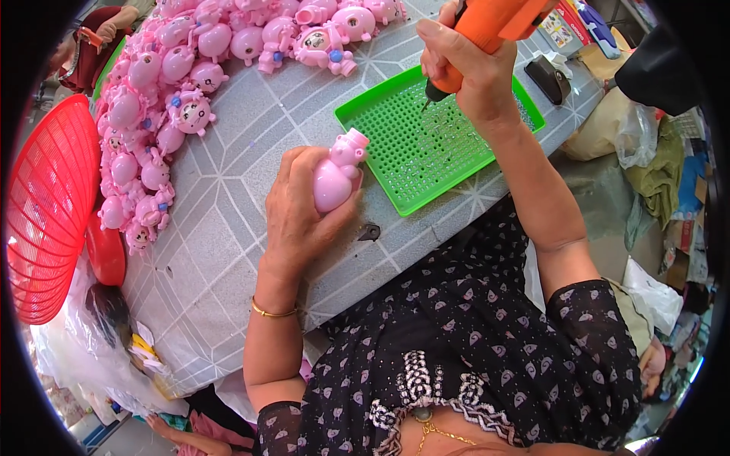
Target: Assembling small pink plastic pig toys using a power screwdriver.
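My left hand (290,201) is wrapped round a glossy pink plastic toy figure (332,186), its rounded body toward me and a short open neck at the top. The hand is over the table, just left of a shallow green perforated tray (384,182). An orange power screwdriver (487,23) is gripped in my right hand (487,91). Its thin dark bit (425,107) points down over the tray, and I cannot tell whether the tip touches anything. Small shiny pieces that look like screws (464,144) are spread across the tray's holes.
A heap of pink toy figures (175,64) covers the table's far left. Beside it at the left edge is a red plastic basket (53,213). A black case (547,80) sits right of the tray; a small dark piece (369,232) lies nearby. Another person's hand (106,32) shows far left.
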The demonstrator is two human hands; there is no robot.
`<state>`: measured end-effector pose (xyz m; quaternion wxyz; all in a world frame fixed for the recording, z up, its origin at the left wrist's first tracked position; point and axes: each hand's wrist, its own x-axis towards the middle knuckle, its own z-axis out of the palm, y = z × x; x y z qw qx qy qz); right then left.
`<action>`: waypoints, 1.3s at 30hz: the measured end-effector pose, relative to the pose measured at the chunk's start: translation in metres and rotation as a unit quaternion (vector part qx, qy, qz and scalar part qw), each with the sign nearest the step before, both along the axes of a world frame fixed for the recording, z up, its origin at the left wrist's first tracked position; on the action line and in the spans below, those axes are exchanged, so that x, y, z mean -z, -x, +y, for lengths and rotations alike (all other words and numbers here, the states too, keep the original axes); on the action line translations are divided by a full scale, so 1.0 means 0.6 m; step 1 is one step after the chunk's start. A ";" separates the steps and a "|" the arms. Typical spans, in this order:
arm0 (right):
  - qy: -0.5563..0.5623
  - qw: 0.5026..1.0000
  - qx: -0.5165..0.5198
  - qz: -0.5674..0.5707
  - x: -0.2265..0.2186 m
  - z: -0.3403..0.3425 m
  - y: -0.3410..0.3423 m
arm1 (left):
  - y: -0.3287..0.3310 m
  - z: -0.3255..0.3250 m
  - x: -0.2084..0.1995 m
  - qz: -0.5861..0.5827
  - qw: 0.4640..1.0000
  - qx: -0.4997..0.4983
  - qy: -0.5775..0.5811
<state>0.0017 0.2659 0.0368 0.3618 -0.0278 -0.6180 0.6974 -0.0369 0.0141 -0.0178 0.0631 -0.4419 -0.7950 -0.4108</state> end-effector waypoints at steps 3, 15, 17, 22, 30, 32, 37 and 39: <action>0.015 1.000 -0.005 0.002 -0.002 0.006 -0.003 | 0.002 -0.001 -0.003 -0.021 1.000 0.009 -0.005; 0.170 0.975 -0.142 0.022 -0.073 -0.051 -0.029 | 0.006 -0.002 0.004 -0.027 1.000 0.004 -0.004; 0.197 0.966 -0.167 -0.004 -0.082 -0.065 -0.029 | 0.007 -0.004 0.005 -0.027 1.000 0.001 0.005; 0.189 0.958 -0.215 -0.023 -0.081 -0.085 -0.018 | 0.007 -0.003 0.003 -0.010 1.000 0.002 0.008; 0.174 0.963 -0.203 0.003 -0.080 -0.097 -0.013 | 0.008 -0.006 0.004 -0.007 1.000 -0.004 0.017; 0.169 0.966 -0.194 0.006 -0.082 -0.101 -0.014 | 0.007 -0.007 0.006 -0.004 1.000 -0.008 0.021; 0.185 0.961 -0.205 0.001 -0.079 -0.104 -0.013 | 0.006 -0.007 0.006 0.030 0.999 -0.002 0.018; 0.190 0.959 -0.208 -0.006 -0.078 -0.104 -0.013 | 0.005 -0.007 0.004 0.035 0.999 -0.001 0.019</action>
